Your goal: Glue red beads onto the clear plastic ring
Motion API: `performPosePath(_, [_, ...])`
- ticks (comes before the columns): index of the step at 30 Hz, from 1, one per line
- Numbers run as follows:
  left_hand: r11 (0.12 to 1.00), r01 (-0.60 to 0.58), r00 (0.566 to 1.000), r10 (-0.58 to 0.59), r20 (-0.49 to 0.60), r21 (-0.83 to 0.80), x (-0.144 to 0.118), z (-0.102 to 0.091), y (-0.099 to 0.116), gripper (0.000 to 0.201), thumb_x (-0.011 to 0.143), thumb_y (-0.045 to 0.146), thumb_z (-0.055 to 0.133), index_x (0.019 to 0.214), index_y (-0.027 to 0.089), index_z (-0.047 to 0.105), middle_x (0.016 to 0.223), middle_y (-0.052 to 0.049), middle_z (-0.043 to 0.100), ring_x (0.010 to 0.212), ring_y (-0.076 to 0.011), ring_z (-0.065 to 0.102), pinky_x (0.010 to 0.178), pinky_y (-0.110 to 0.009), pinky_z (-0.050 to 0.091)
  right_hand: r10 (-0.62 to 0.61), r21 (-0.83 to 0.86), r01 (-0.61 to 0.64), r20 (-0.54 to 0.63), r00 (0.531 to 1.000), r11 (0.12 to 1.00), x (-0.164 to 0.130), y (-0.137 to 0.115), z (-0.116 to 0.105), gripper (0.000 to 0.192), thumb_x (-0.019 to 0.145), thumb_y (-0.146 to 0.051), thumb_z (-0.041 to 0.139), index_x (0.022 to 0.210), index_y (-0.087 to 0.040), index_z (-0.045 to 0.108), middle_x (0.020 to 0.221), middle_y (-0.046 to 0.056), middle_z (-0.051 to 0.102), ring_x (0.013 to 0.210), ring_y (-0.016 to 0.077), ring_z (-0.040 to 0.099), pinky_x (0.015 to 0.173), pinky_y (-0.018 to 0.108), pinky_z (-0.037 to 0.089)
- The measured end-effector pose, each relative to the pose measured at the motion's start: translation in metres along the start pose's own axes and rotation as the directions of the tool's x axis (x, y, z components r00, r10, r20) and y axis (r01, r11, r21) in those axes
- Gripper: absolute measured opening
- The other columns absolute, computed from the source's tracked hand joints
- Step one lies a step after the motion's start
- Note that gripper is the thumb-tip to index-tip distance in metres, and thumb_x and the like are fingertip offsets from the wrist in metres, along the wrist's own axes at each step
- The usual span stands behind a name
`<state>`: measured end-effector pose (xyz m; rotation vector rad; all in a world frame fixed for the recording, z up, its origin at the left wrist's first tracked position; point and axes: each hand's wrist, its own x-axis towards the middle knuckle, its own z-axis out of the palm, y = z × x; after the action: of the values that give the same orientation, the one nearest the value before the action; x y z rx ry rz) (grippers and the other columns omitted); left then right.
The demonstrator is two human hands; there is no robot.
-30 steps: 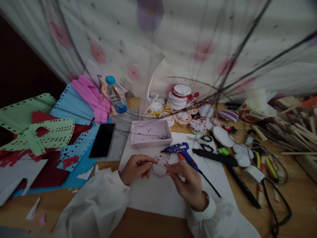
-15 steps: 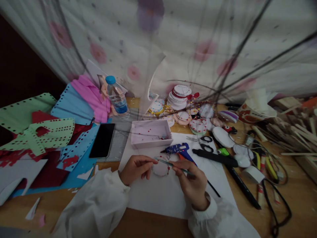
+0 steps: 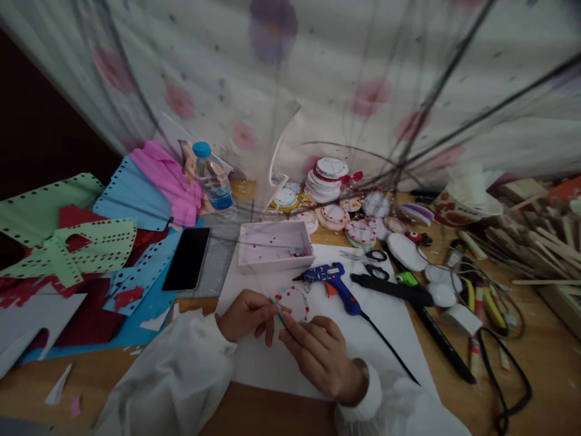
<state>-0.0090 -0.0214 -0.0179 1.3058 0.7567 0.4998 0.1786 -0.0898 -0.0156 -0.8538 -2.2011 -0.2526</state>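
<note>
A slim teal tool, apparently tweezers [image 3: 278,308], slants between my two hands above the white paper sheet [image 3: 254,369]. My left hand [image 3: 247,316] pinches near its upper end with thumb and forefinger. The fingers of my right hand [image 3: 320,356] are closed on its lower part, palm turned down. Just behind the fingertips lies a round white disc [image 3: 293,301] with red and pale beads along its edge, partly covered by my hands. Beyond it a shallow pinkish box [image 3: 276,261] holds several small beads. A blue glue gun [image 3: 334,283] lies right of the disc.
Scissors [image 3: 370,260] and a black rod [image 3: 393,289] lie to the right, with cables and sticks. Decorated discs [image 3: 333,215] are heaped at the back. A phone [image 3: 187,259], a water bottle [image 3: 214,181] and coloured paper [image 3: 97,248] are on the left.
My right hand has moved left and turned palm down. The teal tweezers have swung from nearly level to a steep slant. More of the beaded disc shows.
</note>
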Motion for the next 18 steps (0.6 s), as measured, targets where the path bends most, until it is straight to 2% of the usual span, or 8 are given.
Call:
performPosePath(4, [0.989,0.057,0.986,-0.077,-0.149,-0.134,0.000,-0.001,-0.003,0.039,0.078,0.045,0.058,0.065,0.009,0.069,0.034,-0.001,0.054,0.027,-0.0077,0.038,0.033,-0.020,0.026,0.005,0.064,-0.011,0.088,0.996,0.998,0.010,0.003,-0.002,0.019,0.089,-0.024,0.056,0.105,-0.017,0.063,0.111,0.008,0.069,0.080,0.0154,0.062,0.076,0.034,0.042])
performPosePath(6, [0.979,0.041,0.971,-0.086,-0.222,-0.201,0.000,-0.002,-0.003,0.034,0.077,0.041,0.058,0.066,0.010,0.069,0.031,0.002,0.050,0.026,-0.0082,0.038,0.032,-0.020,0.023,-0.019,0.113,0.007,0.104,0.994,0.994,0.011,0.009,-0.006,0.034,0.087,-0.043,0.056,0.110,-0.019,0.060,0.108,0.007,0.070,0.084,0.0177,0.062,0.078,0.036,0.042])
performPosePath(8, [0.974,0.008,0.943,-0.083,-0.323,-0.227,0.000,-0.004,0.000,0.031,0.074,0.037,0.057,0.058,0.012,0.065,0.031,0.003,0.045,0.026,-0.0069,0.034,0.033,-0.020,0.020,-0.004,0.139,-0.006,0.070,0.998,0.990,0.009,0.018,-0.011,0.042,0.088,-0.051,0.046,0.115,-0.019,0.057,0.104,0.007,0.070,0.087,0.0201,0.061,0.080,0.039,0.041])
performPosePath(10, [0.974,-0.015,0.904,-0.083,-0.419,-0.226,0.001,-0.006,0.002,0.030,0.072,0.036,0.056,0.051,0.014,0.059,0.033,0.005,0.042,0.027,-0.0050,0.029,0.033,-0.021,0.015,0.129,0.128,-0.126,-0.015,0.992,0.984,0.003,0.029,-0.016,0.036,0.089,-0.042,0.043,0.114,-0.019,0.054,0.099,0.008,0.068,0.087,0.0217,0.059,0.078,0.040,0.041])
performPosePath(12, [0.979,-0.005,0.892,-0.089,-0.443,-0.206,0.001,-0.007,0.003,0.031,0.072,0.036,0.055,0.048,0.015,0.054,0.036,0.005,0.039,0.029,-0.0044,0.026,0.034,-0.021,0.013,0.364,0.072,-0.358,-0.108,0.925,0.931,-0.003,0.040,-0.019,0.022,0.086,-0.027,0.047,0.106,-0.020,0.054,0.094,0.008,0.064,0.086,0.0220,0.057,0.076,0.039,0.041])
performPosePath(14, [0.985,0.024,0.917,-0.089,-0.389,-0.169,0.000,-0.008,0.000,0.032,0.072,0.036,0.054,0.047,0.015,0.053,0.036,0.006,0.036,0.030,-0.0050,0.026,0.035,-0.022,0.013,0.571,-0.015,-0.578,-0.143,0.809,0.816,-0.007,0.051,-0.018,0.015,0.083,-0.022,0.052,0.097,-0.019,0.051,0.089,0.008,0.059,0.084,0.0229,0.054,0.073,0.038,0.042])
performPosePath(16, [0.990,0.044,0.943,-0.085,-0.323,-0.130,-0.001,-0.009,-0.003,0.033,0.073,0.035,0.055,0.047,0.015,0.052,0.035,0.006,0.035,0.031,-0.0056,0.028,0.036,-0.022,0.013,0.687,-0.131,-0.696,-0.115,0.718,0.706,-0.012,0.058,-0.014,0.019,0.080,-0.030,0.057,0.092,-0.019,0.048,0.085,0.008,0.053,0.081,0.0244,0.051,0.071,0.038,0.042])
performPosePath(18, [0.993,0.058,0.958,-0.083,-0.274,-0.098,-0.002,-0.010,-0.007,0.033,0.073,0.035,0.056,0.047,0.015,0.052,0.035,0.006,0.034,0.031,-0.0056,0.028,0.036,-0.021,0.014,0.738,-0.250,-0.726,-0.059,0.672,0.641,-0.016,0.061,-0.008,0.028,0.077,-0.037,0.059,0.092,-0.017,0.046,0.084,0.008,0.050,0.079,0.0256,0.049,0.070,0.040,0.043])
